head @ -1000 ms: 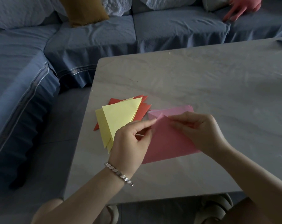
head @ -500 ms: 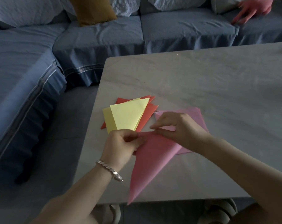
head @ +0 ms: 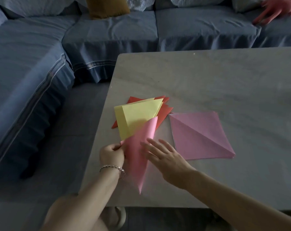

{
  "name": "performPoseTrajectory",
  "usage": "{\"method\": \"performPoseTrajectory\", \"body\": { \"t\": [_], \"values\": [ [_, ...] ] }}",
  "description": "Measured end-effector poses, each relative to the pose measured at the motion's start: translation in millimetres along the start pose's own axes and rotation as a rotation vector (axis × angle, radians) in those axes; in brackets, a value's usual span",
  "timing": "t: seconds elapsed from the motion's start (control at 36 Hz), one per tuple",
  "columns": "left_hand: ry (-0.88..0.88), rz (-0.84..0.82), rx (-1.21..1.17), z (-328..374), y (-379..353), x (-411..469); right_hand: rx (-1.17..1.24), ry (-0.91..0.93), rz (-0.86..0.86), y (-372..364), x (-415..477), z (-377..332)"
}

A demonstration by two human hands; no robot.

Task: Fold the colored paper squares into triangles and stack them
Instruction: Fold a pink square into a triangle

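My left hand [head: 111, 154] pinches a corner of a pink folded triangle [head: 138, 147], which is lifted off the table and curls over the stack. My right hand [head: 164, 155] hovers beside it with fingers spread and straight, touching or nearly touching the pink paper. Under the raised paper lies a stack of yellow triangles [head: 138, 115] on top of orange-red triangles [head: 164, 110]. To the right, a pile of flat pink squares [head: 201, 135] with a diagonal crease lies on the grey table [head: 208, 84].
A blue sofa [head: 108, 30] wraps around the table's far and left sides, with a mustard cushion [head: 106, 5] on it. Another person's hand [head: 278, 9] rests on the sofa at top right. The table's left edge runs close to the stack.
The pink paper went from being folded on the pink pile to a lifted triangle carried left over the yellow stack. My right hand let go and opened. The pink pile is now uncovered.
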State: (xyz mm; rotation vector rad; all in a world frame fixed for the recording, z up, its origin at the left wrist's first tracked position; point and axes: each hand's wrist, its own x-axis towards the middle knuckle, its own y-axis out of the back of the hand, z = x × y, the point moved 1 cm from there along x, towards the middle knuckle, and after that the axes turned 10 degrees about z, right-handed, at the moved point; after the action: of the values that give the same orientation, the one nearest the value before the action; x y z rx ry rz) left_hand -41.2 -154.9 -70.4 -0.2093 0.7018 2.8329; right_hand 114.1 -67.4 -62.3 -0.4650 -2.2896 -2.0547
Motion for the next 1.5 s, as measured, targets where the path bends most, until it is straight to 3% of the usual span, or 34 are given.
{"method": "performPoseTrajectory", "body": {
  "t": [0.25, 0.44, 0.53, 0.67, 0.81, 1.19, 1.5],
  "values": [
    [-0.174, 0.023, 0.164, -5, 2, 1, -0.119, 0.103, -0.137, -15, 5, 5],
    [-0.193, 0.001, 0.191, -6, 1, 3, -0.167, 0.004, -0.255, -1, -10, 16],
    [-0.211, -0.002, 0.196, -6, 2, 3, -0.222, -0.002, -0.185, -3, -10, 15],
    [-0.204, 0.000, 0.222, -5, 2, 3, -0.229, -0.171, -0.157, -4, 7, 14],
    [-0.191, 0.010, 0.214, -7, 2, 6, -0.221, -0.263, -0.291, 1, 28, 25],
    [-0.142, -0.006, 0.182, -3, 1, 5, 0.029, -0.544, -0.129, -4, 48, 47],
    [-0.156, 0.026, 0.220, -8, 0, 6, 0.116, -0.520, -0.263, -11, 25, 27]
  ]
}}
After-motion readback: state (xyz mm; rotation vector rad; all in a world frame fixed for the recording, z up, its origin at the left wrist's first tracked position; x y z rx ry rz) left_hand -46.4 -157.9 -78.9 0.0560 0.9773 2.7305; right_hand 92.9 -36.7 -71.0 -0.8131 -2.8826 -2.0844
